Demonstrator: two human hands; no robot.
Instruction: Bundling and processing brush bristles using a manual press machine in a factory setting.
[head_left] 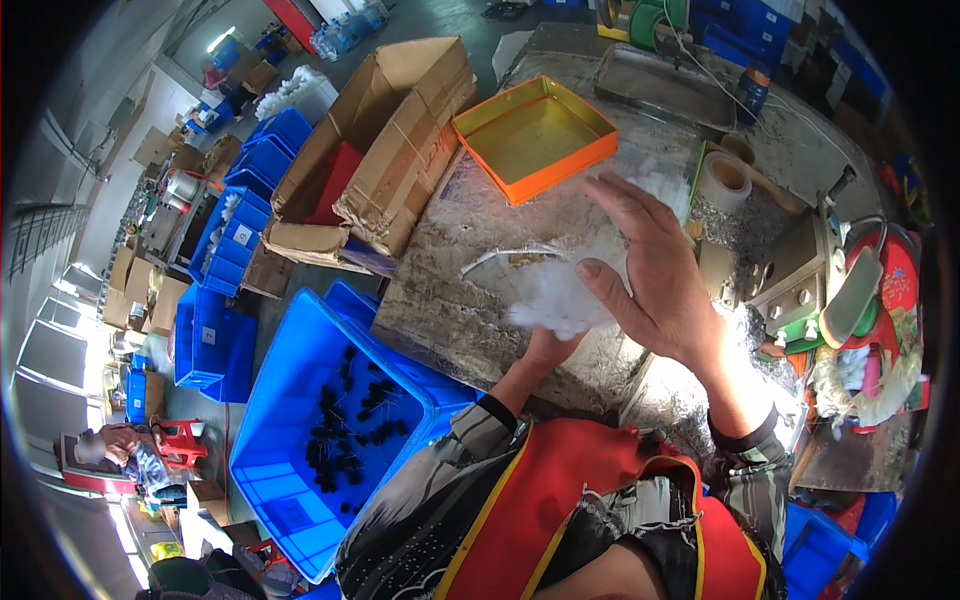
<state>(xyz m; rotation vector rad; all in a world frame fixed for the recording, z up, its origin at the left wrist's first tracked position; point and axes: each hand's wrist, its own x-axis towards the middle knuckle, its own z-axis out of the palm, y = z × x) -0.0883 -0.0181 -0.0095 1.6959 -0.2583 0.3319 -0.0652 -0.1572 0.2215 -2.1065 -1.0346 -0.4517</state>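
A fluffy white clump of fibre [558, 298] is over the worn workbench [450, 310]. My left hand [552, 348] holds the clump from below, and the fluff hides its fingers. Just to the right, my right hand [652, 275] is open, fingers stretched and thumb apart, its thumb beside the fluff. Past the fluff lies a thin white curved strip [512, 252]. An orange tray [535, 185] with a yellow inside rests beyond my right fingertips.
A blue bin [270, 460] with several black tufted pieces stands left of the bench. Behind it is a long open cardboard box [400, 180]. At the right are a tape roll [727, 178] and a metal device [800, 270]. A grey metal tray [660, 85] sits at the back.
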